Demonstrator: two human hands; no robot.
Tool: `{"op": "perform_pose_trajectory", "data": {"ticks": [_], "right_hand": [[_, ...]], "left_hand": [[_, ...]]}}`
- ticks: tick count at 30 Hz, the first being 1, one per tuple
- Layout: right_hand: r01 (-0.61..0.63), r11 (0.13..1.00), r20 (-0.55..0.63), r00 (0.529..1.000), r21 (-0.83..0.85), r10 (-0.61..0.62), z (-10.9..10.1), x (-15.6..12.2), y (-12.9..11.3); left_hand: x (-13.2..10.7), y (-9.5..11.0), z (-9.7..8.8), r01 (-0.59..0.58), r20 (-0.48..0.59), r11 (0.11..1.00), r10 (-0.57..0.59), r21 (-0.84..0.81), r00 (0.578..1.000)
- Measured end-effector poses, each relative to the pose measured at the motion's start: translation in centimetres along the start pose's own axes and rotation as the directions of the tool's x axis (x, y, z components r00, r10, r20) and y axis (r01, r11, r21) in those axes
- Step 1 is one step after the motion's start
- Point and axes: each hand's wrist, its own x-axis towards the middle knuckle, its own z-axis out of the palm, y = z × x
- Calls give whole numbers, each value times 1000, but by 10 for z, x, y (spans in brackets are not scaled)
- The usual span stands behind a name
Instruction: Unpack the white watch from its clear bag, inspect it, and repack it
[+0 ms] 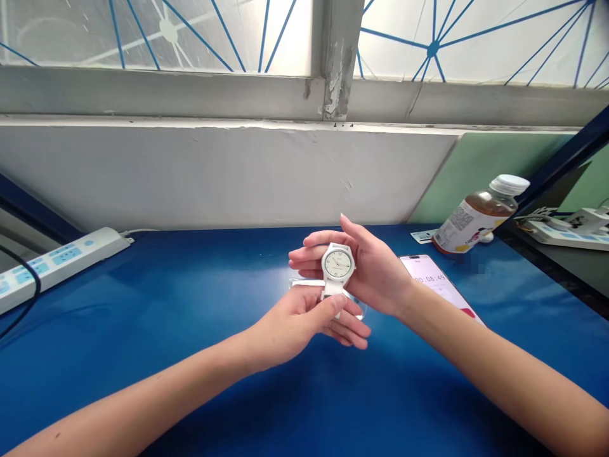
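A white wristwatch [338,264] with a round pale dial is held up above the table, its dial facing me. My left hand [297,320] pinches the lower strap, thumb on top and fingers beneath. Behind the watch, my right hand [368,270] has its fingers stretched out and its thumb raised. The palm is beside the watch case; whether it bears any of the weight I cannot tell. Beneath the hands lies a clear item with a white edge [304,282], mostly hidden, its kind unclear.
On the blue table [190,304], a phone [440,285] showing a running timer lies beside my right forearm. Behind it stand a bottle [476,219] with a white cap and a small label card [422,236]. Power strips [61,260] lie at far left and far right.
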Motion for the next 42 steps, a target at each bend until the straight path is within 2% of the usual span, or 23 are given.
{"op": "perform_pose_trajectory", "data": {"ticks": [5,14,15,17,18,19,20,21,23,25,27,29,32,33,36,40,42], "right_hand": [[-13,1000,89,996,2,13,2,-1,-3],[1,993,52,999,-120,6,-1,-1,-3],[7,988,41,999,-153,-1,-2,-1,-3],[31,967,5,1000,-251,-31,-3,0,-2],[63,946,-14,997,-317,-71,-4,0,-1],[108,913,-25,991,-393,-128,-5,1,0],[162,864,-27,980,-476,-198,-5,1,1],[222,797,-13,961,-561,-276,-6,2,2],[316,616,49,911,-721,-410,-7,1,3],[366,389,146,859,-845,-491,-8,-1,2],[386,152,267,824,-910,-499,-11,-6,0],[382,-31,359,834,-924,-419,-16,-14,0],[312,-160,348,881,-937,-320,-26,-31,4],[294,-158,330,894,-943,-302,-29,-37,7],[310,-67,314,889,-948,-332,-36,-52,20],[353,-6,319,836,-935,-447,-39,-61,35],[364,7,319,825,-931,-466,-39,-63,39]], "left_hand": [[0,1,2,5,-62,999,-2,44,998],[4,-4,-1,31,-139,997,-21,70,990],[4,-4,-2,22,-153,994,-5,106,988],[3,-5,-7,-21,-207,960,81,279,975],[3,-6,-11,-64,-260,886,203,458,944],[2,-6,-17,-88,-271,758,335,647,902],[2,-7,-23,-102,-263,614,476,783,839],[2,-8,-29,-94,-233,500,550,861,802],[3,-9,-40,-68,-190,359,635,931,749],[5,-10,-49,-60,-120,223,708,973,696],[6,-11,-54,-22,-70,117,721,993,689],[6,-14,-55,22,-51,50,703,999,709],[6,-20,-54,9,39,-68,674,998,737],[5,-22,-52,-15,82,-105,667,994,741],[3,-25,-47,-75,161,-160,643,984,748],[0,-24,-40,-113,172,-132,650,985,740],[0,-25,-39,-149,187,-114,632,982,752]]}}
